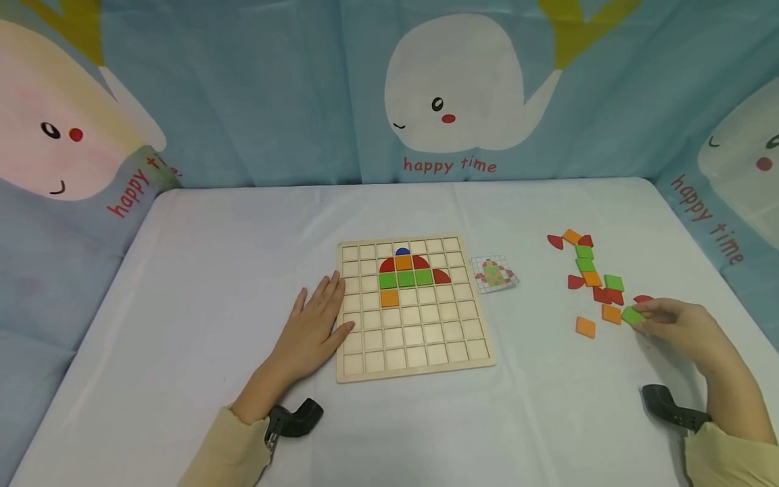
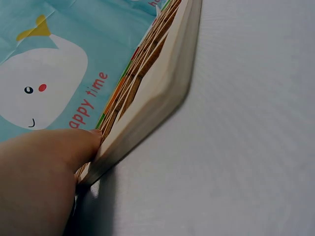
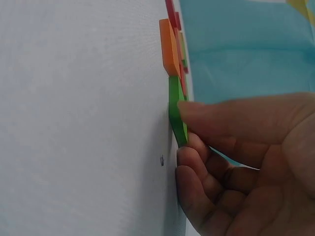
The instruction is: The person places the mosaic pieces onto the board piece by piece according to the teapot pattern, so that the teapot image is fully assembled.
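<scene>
The green square tile (image 1: pixel 632 315) is at the fingertips of the right hand (image 1: pixel 684 333), pinched between thumb and fingers, just beside an orange square tile (image 1: pixel 611 314) on the tabletop (image 1: pixel 548 406). That hand's remaining fingers curl inward. The left hand (image 1: pixel 315 326), fingers extended, rests against the wooden grid board (image 1: pixel 416 373), thumb on its rim.

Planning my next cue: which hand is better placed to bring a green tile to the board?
Right, I'd judge: the right hand pinches a green tile beside the loose pieces, while the left hand touches the board at its left edge, away from them.
</scene>
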Tool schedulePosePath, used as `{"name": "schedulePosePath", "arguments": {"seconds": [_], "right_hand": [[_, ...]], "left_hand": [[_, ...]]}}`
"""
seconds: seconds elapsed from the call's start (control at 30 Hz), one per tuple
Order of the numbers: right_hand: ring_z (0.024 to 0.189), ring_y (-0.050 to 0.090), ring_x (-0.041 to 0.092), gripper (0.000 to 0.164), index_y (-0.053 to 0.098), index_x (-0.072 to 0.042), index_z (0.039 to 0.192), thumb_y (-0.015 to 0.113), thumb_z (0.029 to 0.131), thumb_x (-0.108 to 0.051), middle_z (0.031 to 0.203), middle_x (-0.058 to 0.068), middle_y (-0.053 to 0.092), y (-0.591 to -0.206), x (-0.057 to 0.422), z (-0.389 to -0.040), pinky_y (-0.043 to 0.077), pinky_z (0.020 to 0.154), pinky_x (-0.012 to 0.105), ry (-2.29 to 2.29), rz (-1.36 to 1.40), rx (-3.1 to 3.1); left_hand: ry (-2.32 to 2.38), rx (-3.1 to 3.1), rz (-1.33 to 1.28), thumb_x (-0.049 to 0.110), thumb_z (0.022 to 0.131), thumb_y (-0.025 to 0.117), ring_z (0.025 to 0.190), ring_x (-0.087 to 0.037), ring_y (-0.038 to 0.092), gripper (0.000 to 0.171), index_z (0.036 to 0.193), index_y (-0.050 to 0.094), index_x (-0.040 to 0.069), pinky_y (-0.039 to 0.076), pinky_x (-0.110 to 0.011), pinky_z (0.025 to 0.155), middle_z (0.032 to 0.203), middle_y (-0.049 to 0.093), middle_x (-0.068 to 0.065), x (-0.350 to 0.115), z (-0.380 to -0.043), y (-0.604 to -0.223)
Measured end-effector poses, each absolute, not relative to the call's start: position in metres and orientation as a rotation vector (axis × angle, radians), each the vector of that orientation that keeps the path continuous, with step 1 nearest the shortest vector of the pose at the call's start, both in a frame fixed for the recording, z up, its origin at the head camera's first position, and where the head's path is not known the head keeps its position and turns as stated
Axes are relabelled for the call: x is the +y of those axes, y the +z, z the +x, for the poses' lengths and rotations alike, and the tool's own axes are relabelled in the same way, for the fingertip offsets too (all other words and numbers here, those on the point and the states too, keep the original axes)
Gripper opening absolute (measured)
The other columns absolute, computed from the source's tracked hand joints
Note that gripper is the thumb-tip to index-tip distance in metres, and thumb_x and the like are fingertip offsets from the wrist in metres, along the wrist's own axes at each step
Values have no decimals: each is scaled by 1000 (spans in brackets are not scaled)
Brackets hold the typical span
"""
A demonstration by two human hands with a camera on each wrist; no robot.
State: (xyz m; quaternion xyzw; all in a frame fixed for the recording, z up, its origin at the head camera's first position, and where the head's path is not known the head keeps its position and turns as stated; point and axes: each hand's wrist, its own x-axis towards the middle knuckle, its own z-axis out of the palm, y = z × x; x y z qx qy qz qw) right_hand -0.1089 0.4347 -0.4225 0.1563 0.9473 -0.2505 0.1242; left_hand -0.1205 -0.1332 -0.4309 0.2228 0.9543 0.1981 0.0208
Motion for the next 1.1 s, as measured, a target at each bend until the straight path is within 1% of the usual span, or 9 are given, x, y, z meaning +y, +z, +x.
{"name": "schedulePosePath", "arguments": {"seconds": [0.17,0.27,0.47,0.63,0.83,0.93,1.0,1.03,1.1], "right_hand": [[101,43,47,61,48,11,123,69,87,-34,113,34,50,-418,430,-107,39,79,61,-729,502,2729],[97,44,46,59,48,12,122,71,85,-28,108,33,51,-416,428,-106,41,76,59,-719,490,2732],[90,48,40,49,48,10,116,72,84,-18,101,29,54,-415,423,-107,44,69,46,-718,453,2775],[89,50,36,47,50,8,115,71,85,-19,99,26,58,-416,422,-106,42,67,39,-748,431,2796],[100,46,36,46,55,3,120,64,90,-31,111,26,58,-419,423,-105,40,76,51,-833,492,2801],[102,45,37,46,56,4,120,63,91,-32,114,27,57,-412,418,-108,38,78,55,-885,519,2817],[98,49,26,45,58,1,116,62,91,-35,105,12,64,-406,416,-111,43,76,45,-904,527,2848],[96,49,22,44,58,2,116,62,91,-34,101,5,64,-402,412,-113,44,75,41,-939,517,2851],[88,51,9,40,59,2,115,63,91,-31,89,-12,63,-394,404,-115,45,70,26,-1008,489,2860]], "left_hand": [[608,2949,686,36,98,46,143,-31,8,71,149,15,-3,1,-53,111,156,10,-16,-134,-118,-432],[611,2946,685,36,98,46,143,-31,8,72,149,15,-3,1,-53,111,156,10,-16,-134,-117,-432],[611,2943,680,37,98,46,143,-31,8,72,149,15,-3,0,-53,111,156,10,-16,-135,-116,-432],[613,2930,674,37,98,45,143,-30,7,72,149,15,-3,0,-53,111,156,10,-16,-136,-115,-433],[619,2939,689,37,98,45,143,-31,8,71,149,15,-3,1,-54,111,156,10,-16,-135,-117,-435],[626,2940,703,36,98,46,143,-32,9,71,149,15,-4,2,-55,111,156,11,-17,-134,-120,-434],[624,2941,708,36,98,46,143,-32,9,71,149,15,-4,2,-55,111,156,11,-17,-134,-123,-432],[615,2940,708,36,98,46,143,-31,8,71,149,15,-4,2,-54,111,156,10,-17,-134,-124,-432],[602,2938,704,36,98,45,143,-31,7,71,149,15,-4,1,-54,111,156,10,-16,-134,-125,-430]]}}
